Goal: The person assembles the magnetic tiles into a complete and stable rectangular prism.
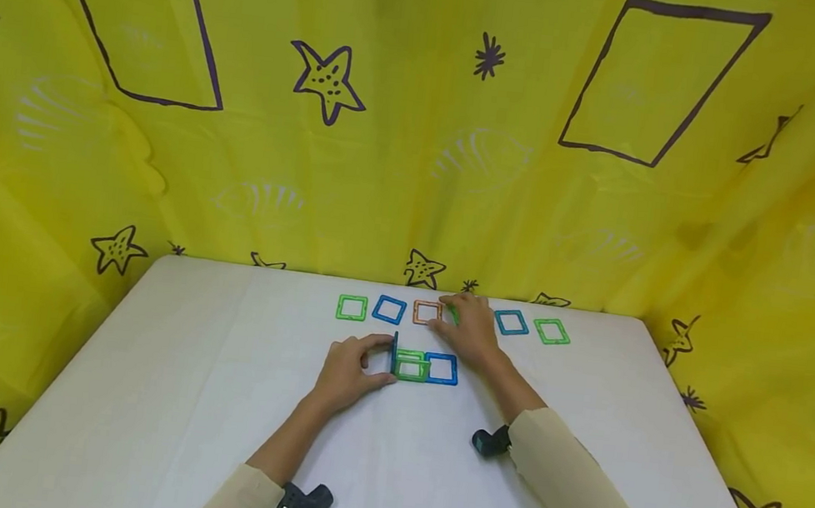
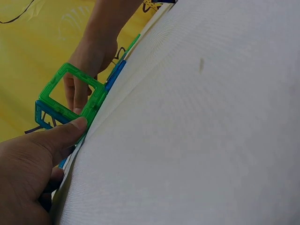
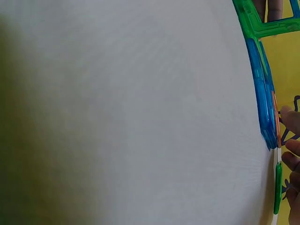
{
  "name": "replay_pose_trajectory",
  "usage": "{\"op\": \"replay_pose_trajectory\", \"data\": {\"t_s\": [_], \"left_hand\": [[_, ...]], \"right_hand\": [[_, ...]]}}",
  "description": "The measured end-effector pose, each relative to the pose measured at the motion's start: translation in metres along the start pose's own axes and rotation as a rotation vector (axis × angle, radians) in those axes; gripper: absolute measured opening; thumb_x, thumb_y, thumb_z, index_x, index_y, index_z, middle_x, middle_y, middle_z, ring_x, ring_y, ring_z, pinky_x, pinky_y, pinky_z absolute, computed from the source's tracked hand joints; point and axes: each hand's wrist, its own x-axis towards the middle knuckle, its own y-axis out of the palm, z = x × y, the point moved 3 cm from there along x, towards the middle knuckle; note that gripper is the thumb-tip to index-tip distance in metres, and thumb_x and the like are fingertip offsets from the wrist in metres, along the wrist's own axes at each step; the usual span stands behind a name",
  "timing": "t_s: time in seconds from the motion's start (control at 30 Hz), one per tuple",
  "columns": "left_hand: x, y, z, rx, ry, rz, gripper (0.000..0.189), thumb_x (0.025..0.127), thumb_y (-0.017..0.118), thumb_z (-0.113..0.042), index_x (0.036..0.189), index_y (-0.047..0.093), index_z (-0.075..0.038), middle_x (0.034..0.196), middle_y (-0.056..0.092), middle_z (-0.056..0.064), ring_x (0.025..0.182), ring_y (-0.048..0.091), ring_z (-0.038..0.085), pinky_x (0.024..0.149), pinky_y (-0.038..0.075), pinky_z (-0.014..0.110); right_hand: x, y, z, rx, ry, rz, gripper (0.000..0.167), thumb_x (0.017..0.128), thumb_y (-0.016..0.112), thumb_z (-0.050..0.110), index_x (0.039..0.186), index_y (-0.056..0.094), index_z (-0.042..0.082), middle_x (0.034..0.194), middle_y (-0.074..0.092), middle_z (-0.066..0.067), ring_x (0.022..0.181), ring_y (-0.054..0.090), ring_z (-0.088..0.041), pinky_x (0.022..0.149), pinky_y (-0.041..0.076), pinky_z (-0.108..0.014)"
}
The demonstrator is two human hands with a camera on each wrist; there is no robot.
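Note:
My left hand (image 1: 349, 373) holds an upright blue square magnetic tile (image 1: 393, 355) between thumb and fingers. Beside that tile stands an upright green tile (image 2: 101, 96), its lower corner at my left thumb. A flat green tile (image 1: 411, 355) lies under them, joined to a flat blue tile (image 1: 443, 369) on its right. Farther back, my right hand (image 1: 473, 328) spans the right end of an orange square tile (image 1: 427, 313), thumb at the near edge and a finger at the far one. A green tile (image 1: 453, 314) is mostly hidden beneath this hand.
In the back row lie a green tile (image 1: 352, 308) and a blue tile (image 1: 389, 310) to the left, with another blue tile (image 1: 511, 322) and green tile (image 1: 552, 331) to the right. A yellow patterned curtain (image 1: 388, 160) borders the white table (image 1: 135, 391).

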Motion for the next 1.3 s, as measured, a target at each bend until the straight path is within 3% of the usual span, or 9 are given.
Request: {"op": "replay_pose_trajectory", "data": {"t_s": [0.33, 0.7, 0.9, 1.3], "left_hand": [[-0.0002, -0.0014, 0.0004, 0.006, 0.004, -0.006, 0.06, 0.083, 0.091, -0.033, 0.138, 0.07, -0.021, 0.101, 0.068, -0.009, 0.078, 0.046, 0.014, 0.078, 0.033, 0.039], [-0.0005, -0.0007, 0.0005, 0.001, -0.003, -0.002, 0.06, 0.083, 0.092, -0.032, 0.138, 0.07, -0.021, 0.093, 0.064, -0.009, 0.079, 0.046, 0.016, 0.078, 0.033, 0.039], [-0.002, -0.0011, -0.0002, 0.001, -0.008, 0.009, 0.06, 0.084, 0.091, -0.034, 0.138, 0.07, -0.021, 0.087, 0.059, -0.009, 0.079, 0.045, 0.015, 0.078, 0.032, 0.039], [-0.0011, -0.0005, 0.0009, -0.006, -0.013, 0.009, 0.06, 0.083, 0.092, -0.034, 0.138, 0.07, -0.021, 0.093, 0.063, -0.01, 0.079, 0.047, 0.016, 0.077, 0.033, 0.039]], "right_hand": [[0.0057, 0.0026, 0.0014, -0.046, 0.008, 0.027, 0.055, 0.095, 0.078, 0.045, 0.138, 0.07, 0.012, 0.138, 0.059, -0.014, 0.121, 0.044, -0.033, 0.1, 0.039, -0.051], [0.0054, 0.0002, 0.0061, -0.099, -0.01, 0.012, 0.054, 0.097, 0.075, 0.045, 0.138, 0.069, 0.01, 0.131, 0.058, -0.015, 0.114, 0.043, -0.031, 0.093, 0.038, -0.046], [0.0061, 0.002, 0.0047, -0.11, -0.018, 0.017, 0.051, 0.097, 0.074, 0.044, 0.135, 0.071, 0.01, 0.13, 0.058, -0.015, 0.113, 0.043, -0.032, 0.094, 0.037, -0.047], [0.0087, 0.0027, 0.0067, -0.137, -0.01, 0.059, 0.05, 0.099, 0.074, 0.043, 0.138, 0.068, 0.013, 0.132, 0.054, -0.014, 0.117, 0.041, -0.032, 0.095, 0.034, -0.047]]}}
